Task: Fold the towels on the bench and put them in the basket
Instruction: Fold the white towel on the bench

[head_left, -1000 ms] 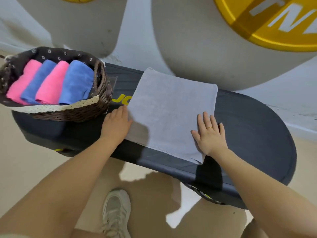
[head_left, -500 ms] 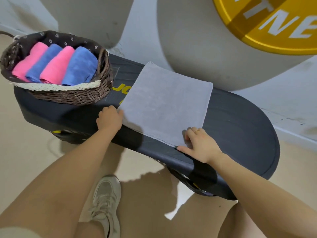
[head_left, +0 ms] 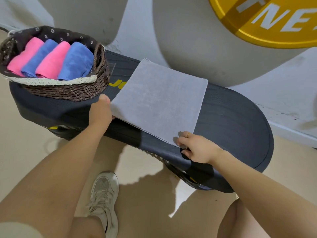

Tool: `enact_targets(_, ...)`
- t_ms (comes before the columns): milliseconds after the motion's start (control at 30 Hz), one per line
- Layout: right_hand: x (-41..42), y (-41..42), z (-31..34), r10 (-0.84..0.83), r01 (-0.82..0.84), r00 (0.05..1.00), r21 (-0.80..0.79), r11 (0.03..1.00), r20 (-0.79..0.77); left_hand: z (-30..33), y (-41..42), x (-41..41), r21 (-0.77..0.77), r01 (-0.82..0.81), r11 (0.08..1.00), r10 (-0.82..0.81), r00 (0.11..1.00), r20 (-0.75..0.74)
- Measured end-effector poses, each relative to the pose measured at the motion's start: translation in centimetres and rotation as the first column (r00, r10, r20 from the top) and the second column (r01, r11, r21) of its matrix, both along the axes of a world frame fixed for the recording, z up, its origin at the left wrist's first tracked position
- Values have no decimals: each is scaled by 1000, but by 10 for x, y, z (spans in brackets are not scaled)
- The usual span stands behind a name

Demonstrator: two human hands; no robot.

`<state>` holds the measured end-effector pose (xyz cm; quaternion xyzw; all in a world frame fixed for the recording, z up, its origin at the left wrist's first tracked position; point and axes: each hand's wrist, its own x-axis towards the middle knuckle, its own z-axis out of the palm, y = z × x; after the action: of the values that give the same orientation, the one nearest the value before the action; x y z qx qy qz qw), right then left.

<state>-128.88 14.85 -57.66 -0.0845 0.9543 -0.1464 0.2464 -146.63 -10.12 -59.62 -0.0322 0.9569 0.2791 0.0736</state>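
At centre frame, the left hand (head_left: 100, 112) pinches the grey towel (head_left: 159, 102) at its near-left corner; the right hand (head_left: 197, 148), lower right, pinches the near-right corner with curled fingers.

Soft matt cloth towel (head_left: 159, 102) lies on a ribbed matt bench (head_left: 231, 117); rough woven wicker basket (head_left: 68, 91).

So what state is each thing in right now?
Grey towel: spread flat on the bench, near corners gripped.
Left hand: grips the towel's near left corner.
Right hand: pinches the near right corner.
Basket: on the bench, holding four folded towels, pink and blue.
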Motion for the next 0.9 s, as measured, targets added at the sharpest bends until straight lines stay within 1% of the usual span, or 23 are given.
enact_targets(67, 2, 4, 1, 9, -9, 1000, -22, 1000, -13, -1, -1, 1, 73, -41, 996, 38, 998, 53)
enact_targets(167, 4, 4, 2, 14, -15, 999, -33, 999, -35, 0, 5, 4, 182, -52, 982, 21, 986, 167)
enact_targets(233, 5, 2, 3, -13, 11, 999, -46, 999, -52, 3, 8, 6, 168, -46, 985, 8, 976, 220)
enact_targets(300, 5, 1, 3, -56, 52, 997, -63, 997, -59, 3, 9, 6, 138, -48, 989, 17, 975, 221)
enact_targets(400, 6, -4, 0, -118, 114, 987, -45, 992, -110, -2, 3, 5, 173, -87, 981, 52, 979, 195)
enact_targets(467, 7, -12, -4, -119, 122, 980, 9, 992, -158, -6, 1, 5, 192, -69, 979, 38, 986, 162)
enact_targets(533, 8, -18, -7, -123, 135, 979, 65, 989, -163, -7, 1, 5, 200, -38, 979, 9, 990, 142)
enact_targets(567, 9, -19, -8, -145, 159, 974, 65, 985, -177, -6, 3, 4, 224, -41, 974, 7, 989, 148)
enact_targets(633, 11, -18, -9, -254, 253, 939, -37, 967, -233, -2, 5, 4, 320, -102, 942, 39, 980, 197)
enact_targets(700, 12, -13, -10, -402, 358, 882, -204, 911, -246, 3, 7, 1, 412, -230, 882, 112, 950, 292)
enact_targets(733, 13, -11, -9, -450, 388, 862, -267, 882, -234, 5, 7, -1, 451, -310, 837, 153, 923, 352)
enact_targets(767, 13, -10, -7, -468, 402, 856, -287, 869, -219, 7, 8, -5, 483, -387, 786, 186, 892, 412)
enact_targets(833, 14, -9, -4, -421, 371, 887, -249, 895, -191, 9, 9, -8, 513, -496, 701, 217, 833, 509)
enact_targets(867, 14, -9, -5, -374, 338, 910, -206, 919, -176, 10, 9, -9, 518, -508, 689, 213, 824, 525)
enact_targets(900, 15, -9, -6, -341, 318, 926, -155, 936, -160, 9, 9, -9, 524, -472, 709, 188, 842, 505)
